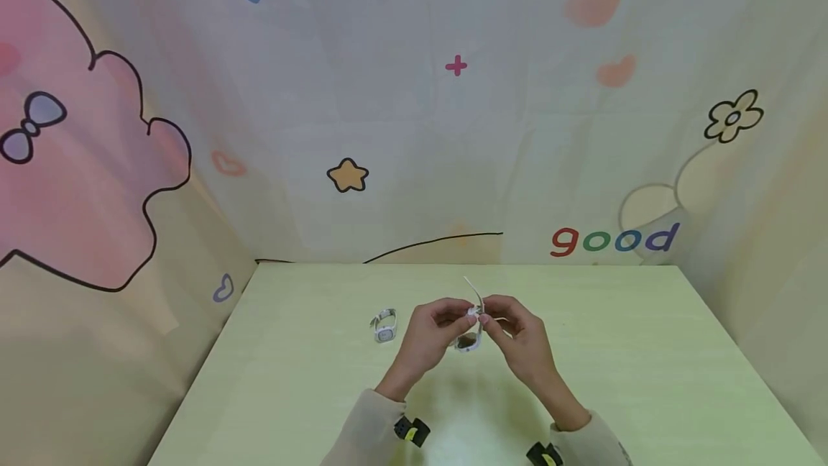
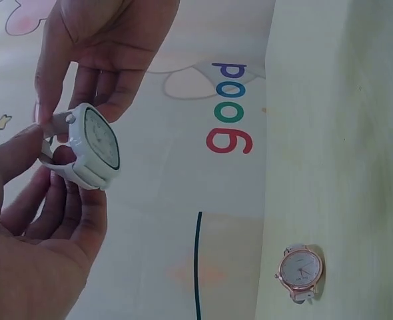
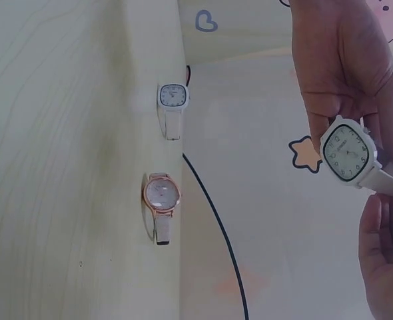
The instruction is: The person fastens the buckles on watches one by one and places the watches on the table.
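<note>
Above the table [image 1: 647, 351] | left grip [image 1: 430, 333] and right grip [image 1: 520, 336] both pinching white watch [image 1: 468, 340] | second watch [image 1: 384, 326] lying nearby

Soft even light, faint shadows, slight blur, wide-angle bending.

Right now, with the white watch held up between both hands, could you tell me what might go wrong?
1. The white watch is pinched only by fingertips of the left hand and right hand, above the table; a slip could drop it, perhaps face down.
2. Its loose strap end sticks up free and might snag or flick.
3. Two other watches lie on the table: a rose-gold watch and a small white watch; a sweeping sleeve could knock one.
</note>
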A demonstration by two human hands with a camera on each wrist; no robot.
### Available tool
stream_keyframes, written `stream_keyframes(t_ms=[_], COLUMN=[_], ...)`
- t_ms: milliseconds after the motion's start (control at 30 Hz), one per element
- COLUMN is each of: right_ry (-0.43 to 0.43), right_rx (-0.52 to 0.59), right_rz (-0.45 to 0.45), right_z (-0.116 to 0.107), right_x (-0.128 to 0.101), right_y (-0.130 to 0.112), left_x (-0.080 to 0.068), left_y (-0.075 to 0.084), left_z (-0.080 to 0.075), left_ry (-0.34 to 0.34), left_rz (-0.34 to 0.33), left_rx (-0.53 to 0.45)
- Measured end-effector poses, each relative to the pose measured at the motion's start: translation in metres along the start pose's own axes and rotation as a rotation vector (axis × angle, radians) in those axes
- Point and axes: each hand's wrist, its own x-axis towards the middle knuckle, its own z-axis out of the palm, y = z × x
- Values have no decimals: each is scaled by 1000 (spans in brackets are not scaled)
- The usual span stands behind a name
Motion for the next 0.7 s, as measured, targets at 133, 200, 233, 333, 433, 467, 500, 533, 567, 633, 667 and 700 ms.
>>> stream_keyframes(t_ms=[133,200,233,333,433,467,500,533,567,633,667,700], right_ry=[5,6,7,8,7,5,2,0,-1,-3,-3,-1], right_rx=[2,5,5,11,18,21,27,31,32,30,28,27], right_rz=[8,14,16,21,16,12,8,5,3,2,3,5], right_z=[1,1,1,2,3,4,4,4,4,4,4,4], right_x=[0,0,-1,-1,-1,-1,-1,-1,-1,-1,-1,-1], right_y=[0,0,0,-1,-1,0,0,0,0,0,0,-1], left_x=[0,-1,-1,-1,-2,-2,-1,-1,-1,-1,-1,-1], left_y=[0,-1,-1,-2,-2,-2,-2,-2,-2,-2,-2,-2], left_z=[1,1,1,1,2,2,2,2,2,2,2,2], left_ry=[31,32,31,31,37,41,45,48,52,54,52,49], left_rz=[0,5,7,7,6,6,7,6,5,0,-6,-10], left_rx=[25,22,21,19,15,12,9,6,2,-7,-12,-21])
